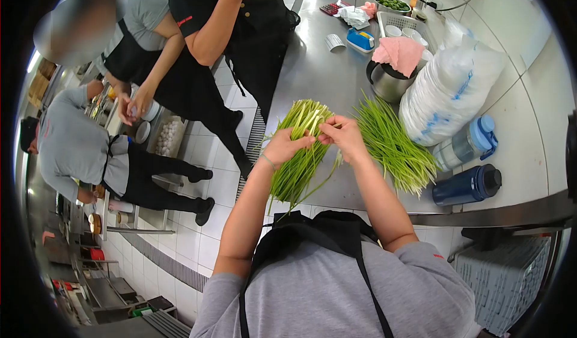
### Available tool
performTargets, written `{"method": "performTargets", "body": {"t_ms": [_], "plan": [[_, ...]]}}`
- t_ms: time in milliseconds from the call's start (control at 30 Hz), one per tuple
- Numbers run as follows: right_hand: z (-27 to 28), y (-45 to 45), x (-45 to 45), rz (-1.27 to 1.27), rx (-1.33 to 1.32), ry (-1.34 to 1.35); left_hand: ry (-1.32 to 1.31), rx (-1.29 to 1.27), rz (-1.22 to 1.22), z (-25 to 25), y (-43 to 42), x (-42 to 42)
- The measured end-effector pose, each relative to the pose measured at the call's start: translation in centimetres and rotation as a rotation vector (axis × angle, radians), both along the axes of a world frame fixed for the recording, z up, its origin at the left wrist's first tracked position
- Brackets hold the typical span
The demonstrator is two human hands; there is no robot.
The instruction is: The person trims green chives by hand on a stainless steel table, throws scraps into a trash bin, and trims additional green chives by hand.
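A thick bunch of chives point(296, 173), long green stalks with pale ends pointing away from me, lies at the steel counter's near left edge. My left hand point(290, 146) is closed on this bunch, its thumb reaching toward the right. Close beside it, my right hand point(344, 137) pinches at the pale stalks, fingertips together and almost meeting the left thumb. Exactly which stalks are between the right fingertips is too small to tell. A second pile of chives point(393, 143) lies to the right, its pale ends toward me.
Along the wall stand a plastic-wrapped stack point(448, 91), a steel jug point(387, 85) with a pink cloth point(396, 55), a clear bottle point(463, 146) and a dark blue bottle point(466, 185). Farther back sits a blue-and-white container point(360, 40). Several people stand left of the counter.
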State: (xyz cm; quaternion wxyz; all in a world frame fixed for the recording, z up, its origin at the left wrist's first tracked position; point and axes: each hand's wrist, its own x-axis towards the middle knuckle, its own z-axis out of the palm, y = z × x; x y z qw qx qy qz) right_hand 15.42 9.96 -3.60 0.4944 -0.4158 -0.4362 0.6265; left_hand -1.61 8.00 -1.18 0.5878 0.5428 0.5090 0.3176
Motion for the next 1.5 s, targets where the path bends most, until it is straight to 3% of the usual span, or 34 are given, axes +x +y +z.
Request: {"method": "performTargets", "body": {"t_ms": [33,100,167,200,233,300,333,433,467,533,633,667,700,767,933,1000,1133,1200,1233,1300,1433,1500], "plan": [[0.1,0.0,-0.1,0.009,-0.001,0.003,0.076,0.107,0.011,-0.3,0.0,0.1],[-0.6,0.5,0.3,-0.012,-0.002,0.007,0.024,0.086,0.032,-2.0,0.7,-0.6],[-1.3,0.8,1.1,-0.033,-0.005,0.008,0.135,0.130,0.040,-2.8,1.1,-1.4],[-1.3,0.7,1.4,-0.027,-0.024,0.013,0.221,0.020,0.025,-0.3,0.4,-1.1],[-1.4,0.7,1.6,-0.021,-0.042,0.017,0.220,0.017,0.026,-0.9,0.5,-1.7],[-2.0,0.7,2.5,-0.030,-0.073,0.002,0.223,0.223,-0.070,-1.8,0.8,-2.7],[-2.3,0.8,2.9,-0.041,-0.101,-0.011,0.180,-0.006,0.007,-0.8,0.5,-2.7],[-3.2,0.3,3.4,0.017,-0.103,-0.082,0.012,-0.137,0.098,-0.9,0.8,-3.5],[-3.3,0.2,3.5,0.019,-0.105,-0.082,0.164,-0.060,0.082,-0.8,1.0,-3.4],[-3.4,-0.3,3.5,-0.064,0.558,-0.511,0.173,0.038,0.074,-2.2,1.3,-2.8],[-1.9,-0.4,4.0,-0.002,0.452,-0.465,0.199,0.183,0.002,-3.3,1.6,-1.8],[-1.8,-0.3,4.1,0.094,0.231,-0.368,0.214,0.234,-0.055,-3.6,1.5,-1.4],[-1.5,-0.5,4.1,0.092,0.219,-0.368,0.213,0.223,-0.061,-3.6,1.2,-0.9],[-0.7,-0.9,3.6,0.137,0.155,0.014,-0.007,-0.036,-0.075,-2.0,0.6,0.1],[-1.5,-1.2,3.6,0.098,0.239,-0.017,0.113,-0.066,-0.195,-0.4,0.4,0.7],[-1.3,-1.4,4.2,0.134,0.345,-0.283,0.017,-0.066,-0.143,-0.2,0.1,1.3],[-0.8,-1.5,4.0,0.112,0.388,-0.161,-0.001,-0.054,-0.081,-0.9,-0.3,2.4],[-1.0,-1.4,3.8,0.025,0.607,-0.443,0.059,-0.087,-0.126,-1.2,0.0,2.1],[-1.2,-1.3,3.9,0.022,0.607,-0.444,0.059,-0.087,-0.129,-1.1,0.2,2.0],[-1.3,-1.4,4.0,0.060,0.915,-0.749,0.278,0.070,-0.093,-1.0,0.3,1.8],[-1.6,-1.9,3.6,0.035,0.614,-0.574,0.429,0.295,-0.173,-2.7,0.6,1.6],[-3.2,-1.3,3.8,0.003,0.146,-0.051,0.283,0.354,-0.156,-3.0,0.2,1.6]]}}
